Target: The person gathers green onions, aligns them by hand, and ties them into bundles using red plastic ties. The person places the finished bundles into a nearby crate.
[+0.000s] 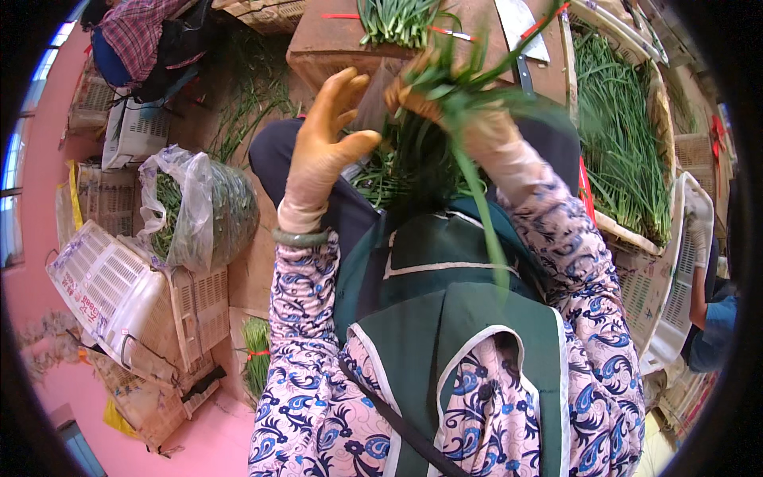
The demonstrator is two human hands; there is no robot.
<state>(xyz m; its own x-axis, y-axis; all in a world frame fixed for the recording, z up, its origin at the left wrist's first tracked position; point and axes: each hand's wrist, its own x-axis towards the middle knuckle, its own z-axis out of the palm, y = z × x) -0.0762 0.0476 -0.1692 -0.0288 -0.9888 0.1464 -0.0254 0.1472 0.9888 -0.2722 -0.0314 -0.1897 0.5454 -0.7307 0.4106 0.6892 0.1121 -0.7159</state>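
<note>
My right hand, in a stained pale glove, grips a blurred tuft of long green chive-like leaves. One broad leaf hangs from it over my dark green apron. My left hand, gloved too, is raised with thumb and fingers apart and holds nothing. More loose green leaves lie at my lap between my knees, partly hidden by my head's dark hair. Beyond my hands, a bunch of chives rests on the brown worktop. A wide-bladed knife with a dark handle lies right of it.
Red ties lie on the worktop. At right stands a crate heaped with chives. To the left are a clear plastic bag of greens, pale plastic crates and a tied bunch. Other people sit at both sides.
</note>
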